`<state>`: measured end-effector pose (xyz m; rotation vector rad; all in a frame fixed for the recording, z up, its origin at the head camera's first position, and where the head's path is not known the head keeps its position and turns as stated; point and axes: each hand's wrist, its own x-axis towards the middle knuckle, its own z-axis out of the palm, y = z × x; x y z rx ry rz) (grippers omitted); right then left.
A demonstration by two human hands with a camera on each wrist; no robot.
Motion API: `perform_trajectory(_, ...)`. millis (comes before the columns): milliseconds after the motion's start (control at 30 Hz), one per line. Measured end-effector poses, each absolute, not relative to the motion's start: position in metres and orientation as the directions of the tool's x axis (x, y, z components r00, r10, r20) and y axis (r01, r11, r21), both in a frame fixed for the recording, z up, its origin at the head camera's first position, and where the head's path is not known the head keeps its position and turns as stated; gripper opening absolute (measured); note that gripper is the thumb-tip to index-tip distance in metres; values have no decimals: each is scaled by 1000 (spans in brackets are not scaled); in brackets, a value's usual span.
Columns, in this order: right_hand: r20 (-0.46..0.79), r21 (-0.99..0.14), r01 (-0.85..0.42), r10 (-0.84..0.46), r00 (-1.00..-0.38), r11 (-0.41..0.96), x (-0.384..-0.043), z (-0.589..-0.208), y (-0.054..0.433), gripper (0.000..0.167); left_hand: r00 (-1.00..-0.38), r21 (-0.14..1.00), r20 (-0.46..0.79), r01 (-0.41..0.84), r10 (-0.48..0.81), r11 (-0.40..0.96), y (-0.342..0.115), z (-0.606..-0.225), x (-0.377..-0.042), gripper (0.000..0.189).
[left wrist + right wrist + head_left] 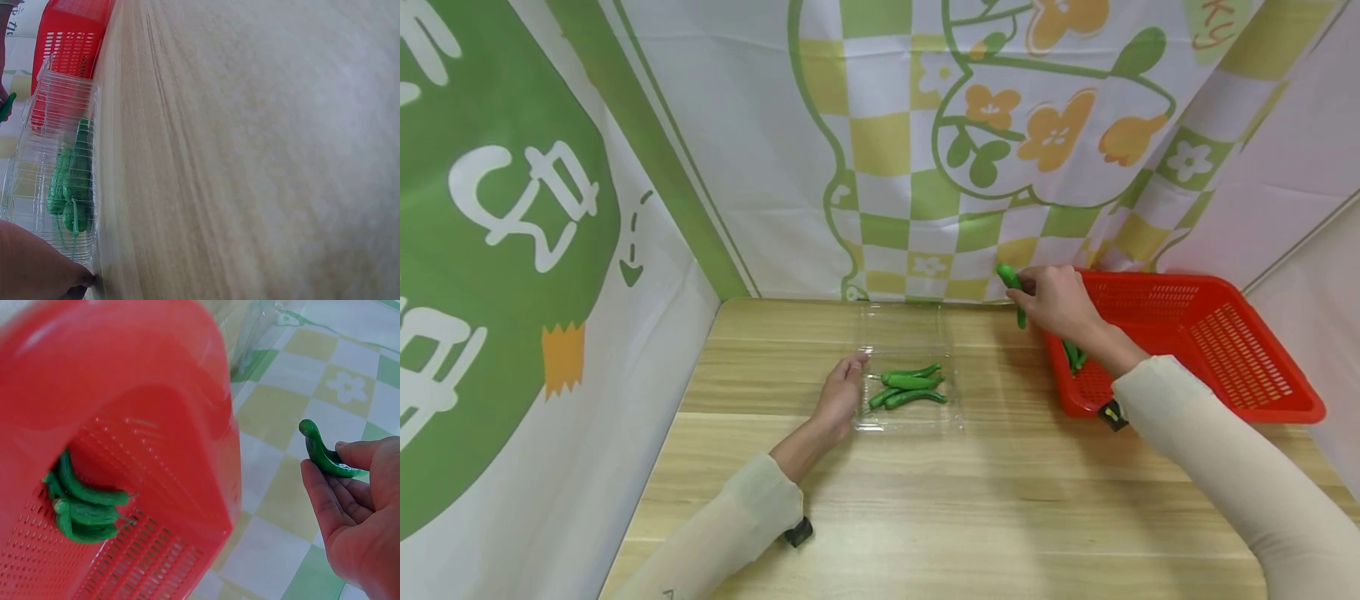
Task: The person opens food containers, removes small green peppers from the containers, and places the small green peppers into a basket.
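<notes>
Between thumb and fingers, my right hand (1060, 302) pinches a green chili pepper (1012, 277), raised beside the basket's left rim. The right wrist view shows this pepper (322, 453) curved, its rounded end pointing up. My left hand (838, 396) holds the left edge of a clear plastic clamshell box (910, 421), whose lid (901, 327) lies back toward the wall. Several green peppers (913, 382) lie together inside the box. More peppers (87, 506) rest in the red basket (1206, 292), partly hidden by my right forearm in the head view.
The wooden table (925, 508) meets a printed cloth wall (880, 200) at the back and another cloth wall (647, 375) on the left. The red basket stands at the table's right, near the back wall, with its rim well above the tabletop.
</notes>
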<state>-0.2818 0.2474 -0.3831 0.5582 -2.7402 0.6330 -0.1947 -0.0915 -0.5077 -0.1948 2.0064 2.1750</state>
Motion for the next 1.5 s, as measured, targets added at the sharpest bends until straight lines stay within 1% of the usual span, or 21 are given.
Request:
perform_trajectory(167, 348, -362, -402, -278, -895, 841, -284, -381, 256, 14, -977, 974, -210, -213, 40, -73, -91, -508, -195, 43)
perform_trajectory(533, 355, -409, -345, -201, -913, 845, -294, -379, 276, 16, -976, 975, -215, -217, 36, -47, -92, -509, -197, 43)
perform_trajectory(667, 357, -414, -316, -166, -919, 854, -298, -380, 284, 23, -977, 976, -213, -214, 32, -44, -91, -510, -196, 43)
perform_trajectory(833, 352, -413, -279, -131, -927, 867, -302, -379, 293, 26, -975, 975, -218, -220, 33, -44, -92, -509, -196, 42)
perform_trajectory(1067, 311, -445, -208, -67, -948, 871, -306, -383, 312, 30, -975, 974, -223, -223, 27, -30, -91, -508, -196, 43)
perform_trajectory(1233, 296, -440, -169, -35, -955, 882, -310, -388, 327, 32, -974, 974, -224, -225, 25, -33, -91, -507, -196, 43)
perform_trajectory(1333, 291, -432, -143, -13, -957, 890, -311, -390, 335, 31, -975, 974, -222, -223, 28, -41, -91, -507, -196, 43)
perform_trajectory(1500, 266, -423, -123, -7, -964, 898, -312, -392, 344, 32, -975, 975, -220, -221, 24, -34, -90, -507, -196, 42)
